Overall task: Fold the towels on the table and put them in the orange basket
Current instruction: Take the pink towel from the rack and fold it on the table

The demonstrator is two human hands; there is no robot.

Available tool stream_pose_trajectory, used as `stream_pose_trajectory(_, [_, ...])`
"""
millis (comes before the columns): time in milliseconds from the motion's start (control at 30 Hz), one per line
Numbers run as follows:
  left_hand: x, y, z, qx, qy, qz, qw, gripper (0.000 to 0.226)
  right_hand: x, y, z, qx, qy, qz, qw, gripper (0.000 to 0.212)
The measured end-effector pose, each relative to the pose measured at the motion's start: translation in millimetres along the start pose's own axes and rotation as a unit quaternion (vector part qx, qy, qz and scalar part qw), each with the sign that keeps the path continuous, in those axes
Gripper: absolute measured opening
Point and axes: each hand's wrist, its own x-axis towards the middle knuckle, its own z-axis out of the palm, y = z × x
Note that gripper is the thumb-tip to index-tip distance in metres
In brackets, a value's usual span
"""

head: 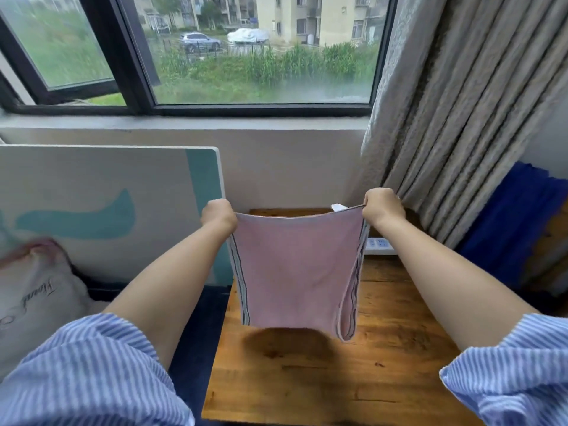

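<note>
A pink towel [295,272] with striped side edges hangs in the air above the wooden table [368,379]. My left hand [218,215] grips its upper left corner and my right hand [382,207] grips its upper right corner. The top edge is stretched between my fists, and the lower edge hangs free just above the tabletop, casting a shadow there. The towel looks doubled over, with a loop of fabric at its lower right. No orange basket is in view.
A white power strip [379,245] lies at the table's back right. Grey curtains [461,118] hang at the right, with blue cloth [507,222] beside them. A white and teal board [107,210] leans at the left, near a white cushion [37,290]. Behind is a window [261,50].
</note>
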Motion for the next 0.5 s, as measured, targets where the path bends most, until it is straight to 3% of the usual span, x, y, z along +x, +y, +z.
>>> stream_pose_trajectory(133, [36,11,-10,-0.184,0.13,-0.002,0.974,0.026,31,-7,8,0.084,0.127,-0.04,0.987,0.025])
stream_pose_trajectory(300, [43,2,-2,-0.205,0.197,0.08,0.955,0.02,48,4,21,0.112,0.164,-0.1,0.975,0.025])
stream_pose_trajectory(400, [36,-24,20,-0.163,0.174,0.104,0.966,0.019,32,19,38,0.09,0.14,-0.161,0.973,0.022])
stream_pose_trajectory(500, [19,-59,52,-0.057,0.073,0.122,0.988,0.018,-2,44,71,0.041,0.057,-0.249,0.966,0.013])
